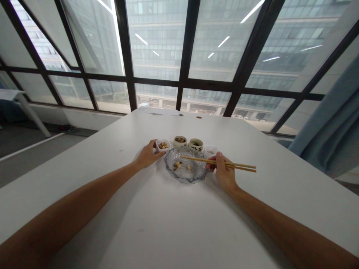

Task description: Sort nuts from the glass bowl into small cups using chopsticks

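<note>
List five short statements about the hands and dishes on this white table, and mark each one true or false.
1. The right hand holds a pair of wooden chopsticks. True.
2. The left hand rests on the clear scalloped glass plate. False: it touches the small white square dish of nuts.
3. The chopstick tips lie over the glass plate. True.
4. The glass plate holds no food. False: a few pieces lie in it.
5. Four round cream cups stand behind the plate. False: there are two.
</note>
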`<state>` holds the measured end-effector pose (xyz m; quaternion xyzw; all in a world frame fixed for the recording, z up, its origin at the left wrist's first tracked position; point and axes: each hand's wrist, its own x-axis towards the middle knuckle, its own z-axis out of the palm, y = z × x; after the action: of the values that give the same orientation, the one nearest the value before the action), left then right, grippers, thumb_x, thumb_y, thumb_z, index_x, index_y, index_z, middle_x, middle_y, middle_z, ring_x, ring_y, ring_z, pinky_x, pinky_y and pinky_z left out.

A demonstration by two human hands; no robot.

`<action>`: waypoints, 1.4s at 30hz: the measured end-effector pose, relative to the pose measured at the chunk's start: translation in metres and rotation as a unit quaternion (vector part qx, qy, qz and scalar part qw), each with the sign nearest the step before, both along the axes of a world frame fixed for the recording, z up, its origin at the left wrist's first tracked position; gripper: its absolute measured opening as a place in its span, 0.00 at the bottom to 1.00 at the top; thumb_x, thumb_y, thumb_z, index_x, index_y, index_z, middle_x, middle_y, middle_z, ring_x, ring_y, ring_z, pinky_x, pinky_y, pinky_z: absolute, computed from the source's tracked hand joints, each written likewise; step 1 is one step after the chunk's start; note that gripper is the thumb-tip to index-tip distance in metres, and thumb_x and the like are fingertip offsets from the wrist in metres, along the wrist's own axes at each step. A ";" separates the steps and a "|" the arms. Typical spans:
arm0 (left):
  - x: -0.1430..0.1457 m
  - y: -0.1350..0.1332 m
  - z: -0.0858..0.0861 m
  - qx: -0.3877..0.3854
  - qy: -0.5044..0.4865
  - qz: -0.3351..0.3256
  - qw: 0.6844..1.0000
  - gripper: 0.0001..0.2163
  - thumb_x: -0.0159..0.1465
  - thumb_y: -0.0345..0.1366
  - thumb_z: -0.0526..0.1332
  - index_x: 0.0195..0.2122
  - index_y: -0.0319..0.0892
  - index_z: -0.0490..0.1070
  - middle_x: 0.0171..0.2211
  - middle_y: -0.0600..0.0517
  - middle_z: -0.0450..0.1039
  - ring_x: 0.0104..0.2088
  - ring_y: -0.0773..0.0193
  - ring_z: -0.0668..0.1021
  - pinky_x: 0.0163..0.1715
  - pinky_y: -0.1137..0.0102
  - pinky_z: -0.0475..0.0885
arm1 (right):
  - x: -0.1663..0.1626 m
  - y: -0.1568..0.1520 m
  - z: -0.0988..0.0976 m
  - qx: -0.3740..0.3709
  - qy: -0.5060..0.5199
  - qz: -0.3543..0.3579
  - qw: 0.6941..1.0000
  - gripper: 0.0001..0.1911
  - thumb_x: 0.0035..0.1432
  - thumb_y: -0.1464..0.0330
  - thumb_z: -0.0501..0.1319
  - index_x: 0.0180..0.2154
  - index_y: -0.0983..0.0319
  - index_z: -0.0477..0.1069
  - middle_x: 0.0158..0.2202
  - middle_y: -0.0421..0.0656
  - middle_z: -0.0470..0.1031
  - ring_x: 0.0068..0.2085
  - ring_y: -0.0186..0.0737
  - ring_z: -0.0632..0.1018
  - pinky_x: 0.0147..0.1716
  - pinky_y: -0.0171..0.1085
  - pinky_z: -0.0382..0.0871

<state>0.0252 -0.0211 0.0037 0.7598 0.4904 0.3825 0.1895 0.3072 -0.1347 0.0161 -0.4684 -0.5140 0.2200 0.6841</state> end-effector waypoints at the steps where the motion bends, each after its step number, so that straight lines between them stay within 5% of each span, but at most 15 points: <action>1: 0.000 0.000 0.000 0.004 -0.005 0.000 1.000 0.29 0.57 0.50 0.65 0.55 0.42 0.64 0.46 0.45 0.76 0.44 0.55 0.78 0.46 0.61 0.73 | -0.001 -0.001 0.000 0.004 -0.004 -0.003 1.000 0.30 0.58 0.42 0.58 0.25 0.62 0.72 0.16 0.43 0.73 0.16 0.35 0.69 0.15 0.34 0.63; 11: -0.003 0.007 -0.006 0.028 -0.018 -0.004 0.999 0.30 0.54 0.48 0.67 0.55 0.42 0.63 0.48 0.46 0.74 0.49 0.55 0.77 0.49 0.60 0.72 | -0.001 -0.013 0.000 0.032 -0.126 -0.023 0.991 0.28 0.65 0.45 0.52 0.27 0.60 0.73 0.19 0.43 0.74 0.18 0.37 0.68 0.16 0.35 0.61; 17: -0.002 0.006 -0.005 0.030 -0.016 -0.007 0.999 0.29 0.55 0.48 0.67 0.55 0.41 0.63 0.48 0.45 0.74 0.49 0.55 0.77 0.49 0.60 0.72 | -0.002 -0.025 0.003 0.104 -0.311 0.004 0.945 0.27 0.69 0.51 0.49 0.26 0.57 0.74 0.23 0.44 0.77 0.25 0.41 0.77 0.28 0.39 0.69; 22: -0.001 0.004 -0.005 0.024 -0.019 -0.004 1.000 0.28 0.55 0.48 0.67 0.54 0.43 0.63 0.47 0.46 0.75 0.48 0.55 0.77 0.49 0.60 0.72 | -0.002 -0.026 0.001 0.164 -0.369 0.030 0.914 0.24 0.69 0.55 0.49 0.28 0.57 0.74 0.23 0.43 0.78 0.24 0.39 0.75 0.28 0.39 0.68; 33: 0.000 0.004 -0.003 0.019 -0.015 0.012 1.000 0.28 0.55 0.48 0.66 0.54 0.41 0.65 0.48 0.45 0.73 0.47 0.55 0.76 0.47 0.61 0.73 | -0.002 -0.026 0.000 0.141 -0.344 0.050 0.927 0.22 0.69 0.56 0.50 0.28 0.57 0.74 0.24 0.43 0.77 0.25 0.40 0.76 0.27 0.38 0.68; 37: 0.000 0.004 -0.005 0.004 -0.004 0.027 1.000 0.31 0.56 0.50 0.65 0.57 0.39 0.63 0.47 0.44 0.73 0.45 0.55 0.77 0.47 0.61 0.72 | 0.000 -0.023 0.002 0.078 -0.274 0.021 0.958 0.25 0.69 0.52 0.50 0.28 0.58 0.74 0.24 0.43 0.77 0.21 0.38 0.74 0.22 0.36 0.66; 42: -0.004 0.014 0.003 -0.054 -0.013 0.019 0.998 0.34 0.62 0.54 0.58 0.64 0.38 0.56 0.51 0.41 0.73 0.49 0.55 0.77 0.50 0.61 0.71 | 0.020 -0.002 0.021 0.086 -0.141 -0.040 0.985 0.27 0.67 0.49 0.51 0.28 0.61 0.73 0.20 0.43 0.74 0.15 0.32 0.63 0.13 0.33 0.55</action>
<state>0.0210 -0.0068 0.0070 0.7342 0.5220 0.3687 0.2292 0.3269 -0.1366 0.0369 -0.4539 -0.6034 0.0792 0.6509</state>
